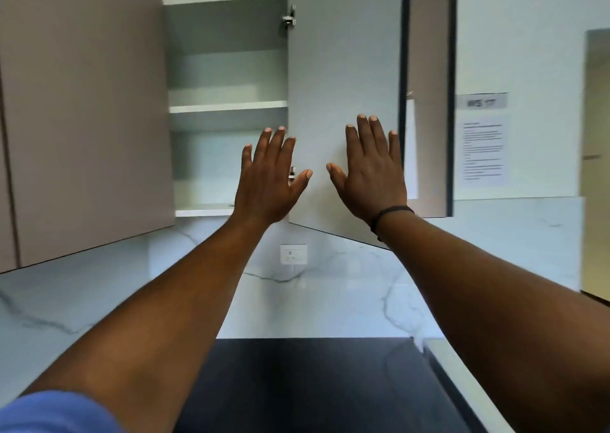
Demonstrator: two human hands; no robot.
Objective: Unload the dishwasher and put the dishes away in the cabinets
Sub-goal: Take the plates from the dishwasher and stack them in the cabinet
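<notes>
An upper wall cabinet (227,109) stands open in front of me, its white shelves bare. Its grey door (343,53) swings out to the right. My left hand (267,178) is raised with fingers spread in front of the cabinet's lower shelf, at the door's hinge side. My right hand (373,168), a dark band on the wrist, is flat against the inner face of the door, fingers spread. Neither hand holds anything. No dishes and no dishwasher are in view.
A closed brown cabinet door (82,102) hangs to the left. A marble backsplash (330,287) with a wall socket (293,254) lies below. A dark cooktop (313,386) sits on the counter beneath my arms. Printed papers (482,148) are stuck on the right wall.
</notes>
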